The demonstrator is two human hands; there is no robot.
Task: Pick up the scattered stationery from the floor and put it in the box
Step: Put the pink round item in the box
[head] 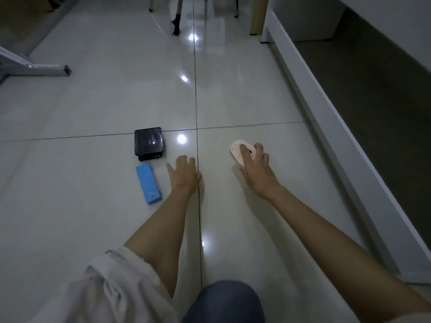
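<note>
glossy tiled floor (116, 101), blue case (148, 184) beside black box (148, 141), white bed frame (326, 117) right

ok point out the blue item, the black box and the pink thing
blue item (148, 184): head view, middle of its top face, lying on the floor
black box (148, 141): head view, centre of its glossy top
pink thing (238, 152): head view, its bare far end, ahead of the right hand's fingers

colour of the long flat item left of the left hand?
Light blue item, clearest in the head view.
</note>
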